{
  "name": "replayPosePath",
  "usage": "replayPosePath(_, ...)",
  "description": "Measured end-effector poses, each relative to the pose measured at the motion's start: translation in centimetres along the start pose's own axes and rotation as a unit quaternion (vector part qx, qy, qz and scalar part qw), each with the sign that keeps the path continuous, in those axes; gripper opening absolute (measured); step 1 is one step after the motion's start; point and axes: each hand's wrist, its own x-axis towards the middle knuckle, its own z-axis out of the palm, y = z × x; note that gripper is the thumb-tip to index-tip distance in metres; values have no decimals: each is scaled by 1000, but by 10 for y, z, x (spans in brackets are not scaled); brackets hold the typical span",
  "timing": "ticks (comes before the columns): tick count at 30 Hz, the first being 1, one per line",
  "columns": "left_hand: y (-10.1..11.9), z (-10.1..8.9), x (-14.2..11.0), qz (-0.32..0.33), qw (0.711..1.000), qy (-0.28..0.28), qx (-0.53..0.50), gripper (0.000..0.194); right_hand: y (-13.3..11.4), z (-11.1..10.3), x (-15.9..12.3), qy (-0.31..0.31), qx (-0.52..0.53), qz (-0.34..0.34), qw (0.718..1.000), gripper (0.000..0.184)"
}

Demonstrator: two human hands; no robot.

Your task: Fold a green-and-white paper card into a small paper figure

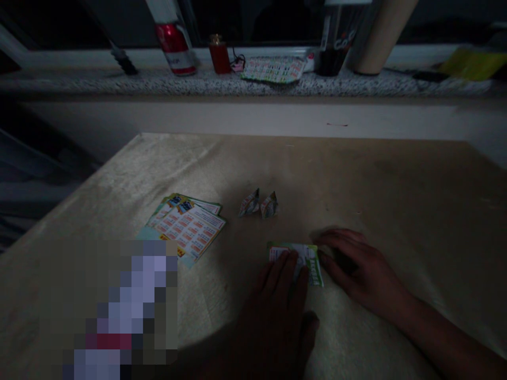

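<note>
In the head view, a small folded printed paper slip [312, 266], white and green, lies flat on the table. My left hand [269, 311] rests on it palm down, its outstretched fingers covering the left and lower part. Beside the slip's right edge is my right hand [364, 272], thumb and fingers apart, with the fingertips at the upper right corner. Farther back stand two small folded paper shapes with pointed tips, a left one [250, 203] and a right one [270, 206]. Left of these lies a fanned stack of printed tickets [190, 229] with rows of numbers.
A pale cloth covers the table [356, 179]. Along the granite sill [217, 84] stand a red and white bottle [176, 50], a small red bottle [219, 55], a cup of dark drink [332, 53] and a tan cylinder [380, 37]. The lower left is pixelated.
</note>
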Motion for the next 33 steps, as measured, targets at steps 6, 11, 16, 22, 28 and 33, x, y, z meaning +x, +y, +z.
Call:
replayPosePath(6, 1, -4, 2, 0, 1000, -5, 8, 65, 0, -1, 0, -2, 0, -3, 1000, 23)
replayPosePath(11, 0, -9, 4, 7, 1000, -21, 11, 64, -1, -1, 1, -6, 3, 2, 1000, 22)
replayPosePath(16, -1, -5, 1, -9, 1000, -26, -3, 62, -1, -1, 1, 6, -14, -18, 1000, 25)
replayPosePath(22, 0, -13, 5, -10, 999, -37, -7, 61, -12, -4, 0, -11, -34, -74, 997, 42)
replayPosePath(28, 1, -13, 6, -12, 999, -36, -6, 63, -18, 0, 1, -66, -17, -91, 993, 50)
replayPosePath(33, 0, -14, 10, -1, 999, -47, 3, 70, -20, -1, 1, -72, -8, -72, 995, 47)
